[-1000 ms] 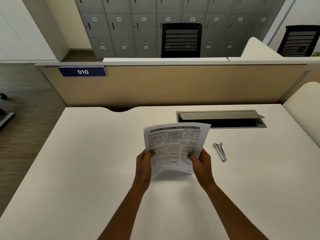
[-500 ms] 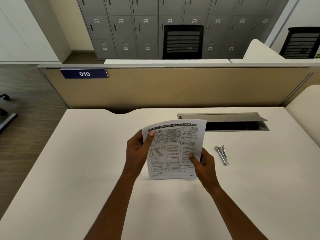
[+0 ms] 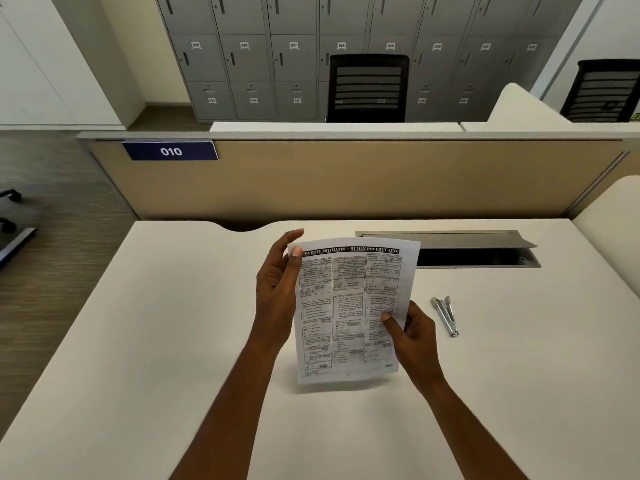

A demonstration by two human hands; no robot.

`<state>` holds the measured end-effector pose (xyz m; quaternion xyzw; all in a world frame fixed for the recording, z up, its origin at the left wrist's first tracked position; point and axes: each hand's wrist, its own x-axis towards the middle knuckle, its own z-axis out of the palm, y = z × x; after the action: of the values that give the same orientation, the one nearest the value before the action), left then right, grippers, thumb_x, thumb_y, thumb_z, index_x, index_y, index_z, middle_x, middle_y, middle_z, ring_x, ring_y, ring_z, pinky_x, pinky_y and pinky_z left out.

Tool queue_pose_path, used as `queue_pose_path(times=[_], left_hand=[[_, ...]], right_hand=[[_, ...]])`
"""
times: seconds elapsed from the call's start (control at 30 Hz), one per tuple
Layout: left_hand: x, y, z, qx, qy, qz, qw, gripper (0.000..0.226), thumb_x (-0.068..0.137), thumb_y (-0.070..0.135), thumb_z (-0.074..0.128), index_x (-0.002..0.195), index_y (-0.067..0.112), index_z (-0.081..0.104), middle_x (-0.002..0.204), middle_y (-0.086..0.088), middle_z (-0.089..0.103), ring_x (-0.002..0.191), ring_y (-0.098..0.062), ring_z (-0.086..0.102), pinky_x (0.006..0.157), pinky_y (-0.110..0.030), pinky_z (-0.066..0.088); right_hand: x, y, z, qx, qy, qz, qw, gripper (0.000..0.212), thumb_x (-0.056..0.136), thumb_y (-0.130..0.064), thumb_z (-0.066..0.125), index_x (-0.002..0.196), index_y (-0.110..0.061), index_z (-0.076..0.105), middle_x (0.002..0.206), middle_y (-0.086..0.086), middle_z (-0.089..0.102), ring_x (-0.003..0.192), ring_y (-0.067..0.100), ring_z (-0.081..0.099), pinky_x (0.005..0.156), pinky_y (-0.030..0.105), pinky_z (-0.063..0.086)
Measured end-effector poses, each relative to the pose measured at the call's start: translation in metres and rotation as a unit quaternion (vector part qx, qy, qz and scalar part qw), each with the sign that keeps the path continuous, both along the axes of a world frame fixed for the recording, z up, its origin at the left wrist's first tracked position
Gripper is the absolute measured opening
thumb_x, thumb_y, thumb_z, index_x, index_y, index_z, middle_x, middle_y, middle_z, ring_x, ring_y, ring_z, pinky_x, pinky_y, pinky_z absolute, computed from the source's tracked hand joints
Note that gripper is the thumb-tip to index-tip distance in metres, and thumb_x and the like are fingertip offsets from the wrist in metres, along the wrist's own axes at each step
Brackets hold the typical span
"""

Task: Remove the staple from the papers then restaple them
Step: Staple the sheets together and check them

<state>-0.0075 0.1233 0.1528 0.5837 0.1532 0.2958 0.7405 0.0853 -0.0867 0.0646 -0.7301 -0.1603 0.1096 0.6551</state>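
Where the left hand (image 3: 277,292) pinches the top left corner of the papers (image 3: 349,310), its thumb lies on the printed face beside the black title bar and its fingers pass behind the sheet; the right hand (image 3: 412,336) grips the right edge lower down, thumb pressed on the front, fingers curled behind; both hands are closed on the papers and hold them nearly upright above the desk (image 3: 173,341), clear of its surface; the front page is white, printed with a black heading strip reading "POVERTY ESTIMATES – HUMAN POVERTY LINE" and a grid of small text boxes, some with handwriting too small to read; the sheet bows slightly, and its bottom edge hangs free below both grips; the staple itself cannot be made out; just right of the right hand, a small metal stapler (image 3: 446,315) lies flat on the desk, apart from the papers; behind the papers, toward the far edge, a cable tray (image 3: 450,247) stands with its lid raised; a beige partition with a blue "010" sign (image 3: 170,151) runs along that far edge.
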Motion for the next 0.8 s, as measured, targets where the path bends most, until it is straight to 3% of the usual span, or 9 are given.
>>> queue_pose_path(times=[0.27, 0.5, 0.8], left_hand=[[-0.002, 0.004, -0.003, 0.01, -0.009, -0.053, 0.999, 0.018, 0.109, 0.027, 0.047, 0.123, 0.025, 0.059, 0.101, -0.003, 0.072, 0.087, -0.015, 0.071, 0.066, -0.026, 0.058], [-0.003, 0.007, -0.002, -0.014, -0.013, -0.048, 0.999, 0.029, 0.103, 0.016, 0.042, 0.121, 0.03, 0.059, 0.101, -0.009, 0.073, 0.085, -0.021, 0.068, 0.066, -0.033, 0.057], [-0.003, 0.005, -0.004, -0.003, -0.034, -0.032, 0.999, 0.03, 0.09, 0.005, 0.043, 0.108, 0.022, 0.059, 0.106, -0.007, 0.07, 0.087, -0.017, 0.07, 0.066, -0.026, 0.055]], right_hand=[[-0.001, 0.002, 0.002, 0.013, 0.003, -0.005, 1.0, 0.024, 0.095, -0.003, 0.063, 0.117, -0.009, 0.066, 0.114, 0.005, 0.073, 0.104, 0.022, 0.071, 0.086, 0.045, 0.061], [-0.001, 0.006, 0.003, 0.03, 0.0, -0.001, 1.0, 0.024, 0.095, -0.004, 0.063, 0.118, -0.012, 0.066, 0.115, 0.005, 0.073, 0.105, 0.022, 0.071, 0.084, 0.039, 0.062], [0.0, 0.011, -0.002, 0.037, -0.006, -0.001, 0.999, 0.025, 0.094, -0.003, 0.065, 0.117, -0.012, 0.068, 0.113, 0.002, 0.074, 0.106, 0.02, 0.071, 0.087, 0.036, 0.061]])
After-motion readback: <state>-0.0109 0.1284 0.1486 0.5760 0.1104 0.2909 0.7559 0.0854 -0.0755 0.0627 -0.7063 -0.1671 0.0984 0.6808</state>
